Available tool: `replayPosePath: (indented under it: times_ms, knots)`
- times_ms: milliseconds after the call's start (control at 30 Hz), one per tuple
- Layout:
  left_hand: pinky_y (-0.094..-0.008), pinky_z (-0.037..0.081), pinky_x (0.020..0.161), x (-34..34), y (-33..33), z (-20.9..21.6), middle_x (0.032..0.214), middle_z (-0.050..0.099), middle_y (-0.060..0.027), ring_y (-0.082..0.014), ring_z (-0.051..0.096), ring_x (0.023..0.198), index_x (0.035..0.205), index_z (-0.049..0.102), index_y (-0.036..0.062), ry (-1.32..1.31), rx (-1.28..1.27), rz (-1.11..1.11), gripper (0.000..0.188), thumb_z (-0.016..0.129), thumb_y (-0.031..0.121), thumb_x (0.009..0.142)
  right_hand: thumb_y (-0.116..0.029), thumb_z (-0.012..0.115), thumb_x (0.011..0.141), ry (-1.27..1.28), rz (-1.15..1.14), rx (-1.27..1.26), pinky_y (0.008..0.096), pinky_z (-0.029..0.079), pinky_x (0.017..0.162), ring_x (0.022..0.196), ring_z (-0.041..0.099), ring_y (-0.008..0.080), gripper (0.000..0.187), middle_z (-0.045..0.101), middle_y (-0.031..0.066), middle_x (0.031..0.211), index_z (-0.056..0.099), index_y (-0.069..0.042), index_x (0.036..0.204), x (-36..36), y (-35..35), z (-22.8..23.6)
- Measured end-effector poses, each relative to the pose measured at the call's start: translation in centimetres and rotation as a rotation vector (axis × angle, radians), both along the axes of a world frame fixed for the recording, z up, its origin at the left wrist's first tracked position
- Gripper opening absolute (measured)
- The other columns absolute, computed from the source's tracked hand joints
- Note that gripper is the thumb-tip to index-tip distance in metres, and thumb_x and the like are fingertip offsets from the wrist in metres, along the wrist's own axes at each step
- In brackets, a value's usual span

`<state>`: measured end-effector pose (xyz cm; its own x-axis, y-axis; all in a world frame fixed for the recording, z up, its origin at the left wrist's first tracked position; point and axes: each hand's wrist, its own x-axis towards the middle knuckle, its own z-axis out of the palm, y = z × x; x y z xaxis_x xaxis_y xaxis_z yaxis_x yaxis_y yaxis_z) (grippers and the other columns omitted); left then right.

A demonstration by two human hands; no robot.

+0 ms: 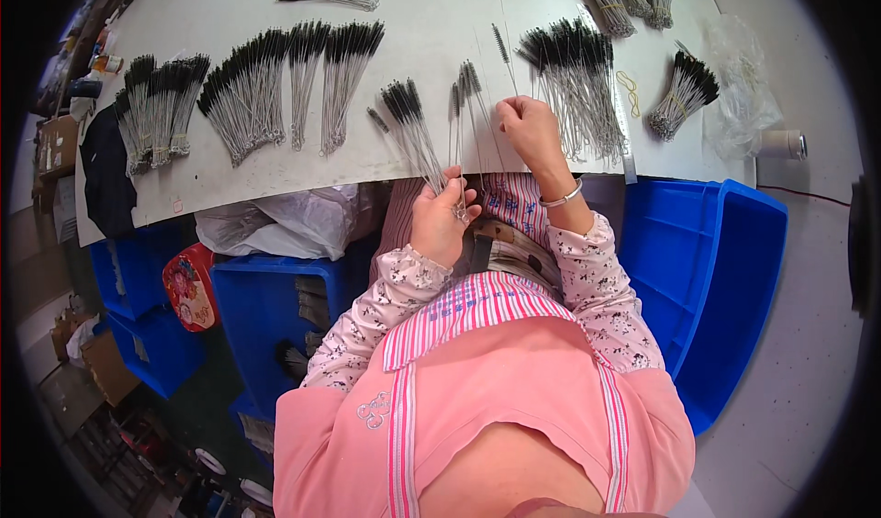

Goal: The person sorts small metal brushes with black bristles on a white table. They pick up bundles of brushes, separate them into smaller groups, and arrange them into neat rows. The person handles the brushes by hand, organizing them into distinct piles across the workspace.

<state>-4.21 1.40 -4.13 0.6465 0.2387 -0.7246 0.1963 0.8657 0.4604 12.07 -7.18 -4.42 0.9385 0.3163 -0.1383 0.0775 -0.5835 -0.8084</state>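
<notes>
Near the table's front edge, my left hand is closed around the wire ends of a small bunch of tube brushes. These have thin metal stems and black bristle heads, fanned out over the table. A few more thin brushes stand just right of that bunch; whether all of them are in my left hand, I cannot tell. My right hand pinches the stem of a single tube brush, its bristles pointing away from me. Close to the right hand's far side lies a wide pile of loose brushes.
More brush piles lie along the left of the white table. Tied bundles, a yellow band and clear plastic are at the right. Blue bins stand below the edge on both sides, with a white bag at left.
</notes>
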Motion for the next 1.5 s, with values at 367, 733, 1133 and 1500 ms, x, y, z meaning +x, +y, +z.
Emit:
replayPosePath:
  times_ms: [367,733,1133,1500]
  knots:
    - [-0.0495,0.038,0.091,0.3,0.6,0.7,0.112,0.049,-0.009,-0.0251,0.049,0.104,0.12,0.042,0.0117,-0.008,-0.049,-0.048,0.028,0.047,0.017,0.094,-0.016,0.06,0.078,-0.358,0.02,-0.115,0.0426,0.048,0.069,0.077,0.06,0.0352,0.026,0.061,0.0202,0.08,0.061,0.003,0.095,-2.2,-0.1,0.1]
    - [-0.053,0.038,0.092,-0.1,0.7,0.6,0.113,0.05,-0.0102,-0.0261,0.049,0.106,0.119,0.041,0.0126,-0.036,-0.053,-0.106,0.026,0.045,0.017,0.094,-0.016,0.059,0.077,-0.264,0.097,-0.319,0.0432,0.05,0.061,0.066,0.062,0.0359,0.016,0.063,0.0183,0.07,0.062,-0.001,0.076,-3.2,0.5,0.5]
    - [-0.0536,0.039,0.093,-0.3,0.6,0.7,0.115,0.05,-0.0124,-0.0276,0.048,0.109,0.119,0.04,0.0116,-0.041,-0.067,-0.098,0.026,0.045,0.016,0.094,-0.015,0.057,0.076,-0.45,0.048,-0.147,0.0416,0.05,0.057,0.063,0.062,0.0353,0.015,0.062,0.0192,0.067,0.062,-0.001,0.074,-2.1,1.2,-0.1]
    - [-0.0526,0.042,0.091,-0.4,0.7,0.6,0.117,0.048,-0.0143,-0.0282,0.05,0.106,0.118,0.04,0.0114,-0.054,-0.074,-0.091,0.026,0.045,0.016,0.094,-0.017,0.057,0.073,-0.12,0.029,-0.024,0.036,0.05,0.057,0.06,0.063,0.0306,0.021,0.062,0.0182,0.064,0.066,0.001,0.071,-1.5,1.4,-0.3]
